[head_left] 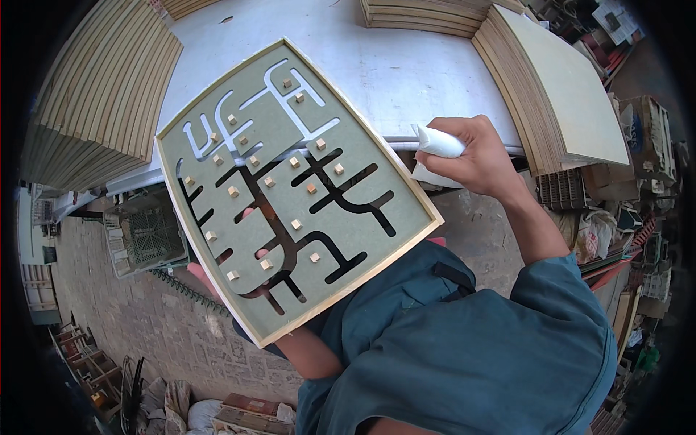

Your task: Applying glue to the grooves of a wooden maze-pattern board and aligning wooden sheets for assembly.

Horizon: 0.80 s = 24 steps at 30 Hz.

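A shallow wooden-framed panel (268,206) is held tilted in front of my body. Its grey-green face has curved and branching cut-out slots, and several small wooden pegs stand up from it. My left hand (201,278) supports the panel from underneath, near its lower left edge. Most of that hand is hidden, but bits of fingers show through the slots. Off the panel's right edge, my right hand (475,154) is closed around a white, soft-looking tube-shaped thing (444,142). A white part of it also shows below the fist. Its exact kind is unclear.
Beyond the panel lies a white-covered table (333,69). Tall stacks of framed boards stand on its left (109,80) and right (551,87), with more boards at the back. A plastic crate (148,232) sits below the table's left end. Clutter lines the brick floor's edges.
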Tool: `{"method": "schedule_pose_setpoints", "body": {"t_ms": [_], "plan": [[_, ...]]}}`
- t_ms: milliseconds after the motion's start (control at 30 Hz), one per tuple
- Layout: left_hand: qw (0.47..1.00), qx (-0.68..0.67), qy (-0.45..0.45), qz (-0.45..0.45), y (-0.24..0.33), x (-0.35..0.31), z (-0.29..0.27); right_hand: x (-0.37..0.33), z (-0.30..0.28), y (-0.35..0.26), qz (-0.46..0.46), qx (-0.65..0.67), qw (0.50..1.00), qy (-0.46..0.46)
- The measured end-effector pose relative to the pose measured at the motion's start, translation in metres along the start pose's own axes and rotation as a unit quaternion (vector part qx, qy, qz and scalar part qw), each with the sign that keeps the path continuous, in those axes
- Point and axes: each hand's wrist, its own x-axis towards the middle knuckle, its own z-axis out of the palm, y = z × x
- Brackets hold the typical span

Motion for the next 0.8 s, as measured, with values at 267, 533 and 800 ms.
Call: {"method": "schedule_pose_setpoints", "body": {"t_ms": [267,533,800], "plan": [[0.999,-0.013,-0.032,-0.017,-0.001,0.000,-0.001,-0.008,-0.001,0.000,0.011,-0.009,1.000,0.001],[0.998,0.047,0.031,0.021,-0.007,0.002,0.005,-0.011,-0.001,-0.003,-0.003,-0.001,0.999,0.049],[1.000,0.014,-0.008,0.007,-0.006,-0.001,0.004,0.001,0.009,0.001,-0.033,-0.019,0.998,0.053]]}}
